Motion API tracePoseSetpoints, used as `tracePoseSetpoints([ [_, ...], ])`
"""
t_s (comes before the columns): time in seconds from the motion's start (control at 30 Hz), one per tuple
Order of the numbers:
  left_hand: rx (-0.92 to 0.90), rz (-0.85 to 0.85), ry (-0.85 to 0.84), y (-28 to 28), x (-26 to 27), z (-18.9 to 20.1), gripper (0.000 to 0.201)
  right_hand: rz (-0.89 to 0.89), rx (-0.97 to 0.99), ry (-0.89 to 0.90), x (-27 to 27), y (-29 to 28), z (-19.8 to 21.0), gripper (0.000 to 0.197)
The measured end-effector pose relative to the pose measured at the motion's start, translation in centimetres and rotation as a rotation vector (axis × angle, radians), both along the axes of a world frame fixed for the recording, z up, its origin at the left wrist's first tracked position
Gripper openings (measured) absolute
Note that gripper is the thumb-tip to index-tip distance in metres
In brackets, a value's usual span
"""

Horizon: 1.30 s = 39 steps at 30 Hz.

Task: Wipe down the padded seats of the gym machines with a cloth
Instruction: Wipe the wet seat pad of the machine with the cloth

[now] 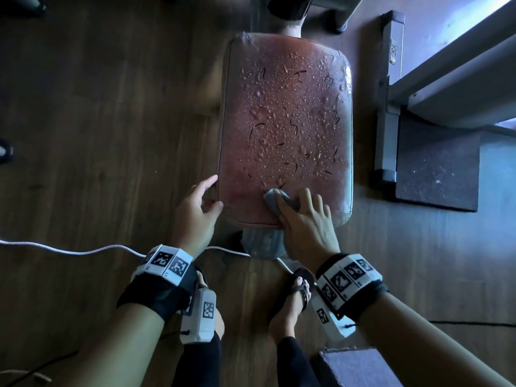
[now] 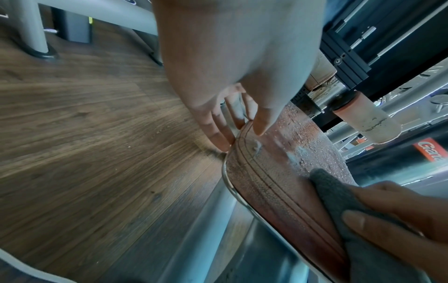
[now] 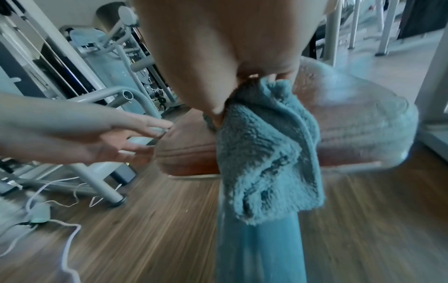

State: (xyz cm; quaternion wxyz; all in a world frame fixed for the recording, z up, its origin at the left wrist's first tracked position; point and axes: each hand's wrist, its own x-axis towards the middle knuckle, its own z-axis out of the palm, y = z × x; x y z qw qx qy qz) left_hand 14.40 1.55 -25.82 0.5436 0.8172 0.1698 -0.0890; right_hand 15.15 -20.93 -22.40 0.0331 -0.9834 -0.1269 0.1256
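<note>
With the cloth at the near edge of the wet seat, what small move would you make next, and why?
Probably push the cloth under the right hand away across the seat: droplets cover everything beyond it, while the left hand steadies the near left edge.

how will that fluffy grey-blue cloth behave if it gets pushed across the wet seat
The fluffy grey-blue cloth is probably floppy: it drapes over the seat's near edge below the right hand. It looks likely to bunch, since it is already wadded under the fingers. The reddish-brown padded seat is beaded with droplets, so the cloth should glide easily and get heavier as it soaks.
</note>
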Motion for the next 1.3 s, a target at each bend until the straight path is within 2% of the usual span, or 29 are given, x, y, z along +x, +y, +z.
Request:
tracePoseSetpoints([
  [0.17, -0.018, 0.017, 0.025, 0.0, -0.4, 0.3, 0.049, -0.119, -0.026, 0.023, 0.2, 0.8, 0.3, 0.053],
  [0.27, -0.001, 0.023, 0.047, 0.2, -0.6, 0.3, 0.047, -0.109, -0.052, 0.054, -1.2, 1.0, 0.5, 0.056],
  [0.4, 0.013, -0.004, 0.076, 0.3, -1.0, 0.5, 0.047, -0.106, -0.126, 0.052, 0.7, 1.0, 0.5, 0.062],
  [0.53, -0.006, 0.025, 0.112, 0.1, -0.9, 0.7, 0.047, -0.184, -0.104, 0.061, 1.4, 1.4, 0.5, 0.056],
  [0.73, 0.026, 0.017, 0.12, 0.0, -1.0, 1.2, 0.047, -0.103, -0.098, 0.109, -1.2, 0.3, 0.8, 0.063],
  [1.0, -0.018, 0.003, 0.112, 0.1, -1.0, 1.4, 0.048, -0.15, -0.065, 0.085, 2.8, 2.1, 0.2, 0.051],
  [1.13, -0.008, 0.02, 0.109, -0.1, -1.1, 1.2, 0.05, 0.057, -0.069, 0.079, 0.9, 3.3, 0.7, 0.059],
  [1.2, -0.031, 0.028, 0.114, -0.1, -1.1, 1.0, 0.051, 0.07, -0.058, 0.085, 0.6, 3.5, 0.9, 0.064],
  [1.3, -0.051, 0.02, 0.118, 0.1, -1.1, 0.8, 0.049, 0.043, -0.048, 0.07, 2.2, 4.5, 0.6, 0.051],
])
